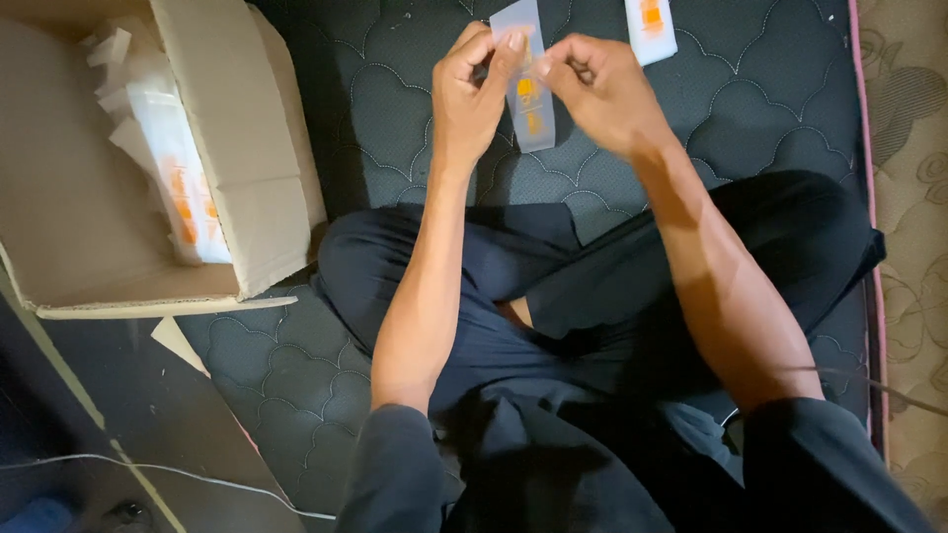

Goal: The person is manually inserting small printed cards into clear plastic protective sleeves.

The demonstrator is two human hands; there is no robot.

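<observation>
Nearest, crossed legs in dark trousers rest on the quilted mattress. At twelve o'clock the left hand and right hand pinch a clear orange-printed sleeve between fingertips. At ten o'clock a cardboard box holds many more sleeves; one lone packet lies at one o'clock, so most seem unhandled

The person sits cross-legged on a dark quilted mattress. Both hands are raised in front: the left hand and the right hand pinch a clear plastic sleeve with orange print between the fingertips. A second sleeve lies on the mattress just beyond. At the left stands an open cardboard box holding a stack of sleeves.
</observation>
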